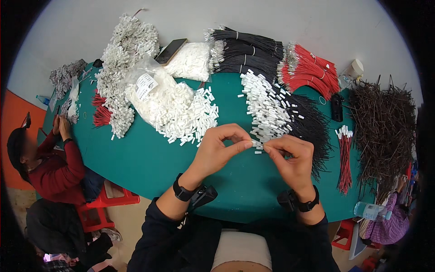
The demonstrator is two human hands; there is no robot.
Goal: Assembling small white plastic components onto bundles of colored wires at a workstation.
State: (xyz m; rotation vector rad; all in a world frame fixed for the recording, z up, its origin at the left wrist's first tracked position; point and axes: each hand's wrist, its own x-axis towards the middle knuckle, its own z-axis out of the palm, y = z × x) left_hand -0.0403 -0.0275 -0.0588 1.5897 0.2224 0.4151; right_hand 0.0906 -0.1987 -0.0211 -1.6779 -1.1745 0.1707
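My left hand and my right hand meet above the green table, fingertips almost touching. Between them they pinch a small white plastic connector; a thin wire at my right fingers is too small to make out. Just beyond my fingers lies a row of black wires with white connectors fitted. A heap of loose white connectors spills from a clear plastic bag to the left of my hands.
Bundles of black wires and red wires lie at the far edge, a phone beside them. A small red wire bundle and a dark wire pile lie right. A person in red sits left; another person is at the right.
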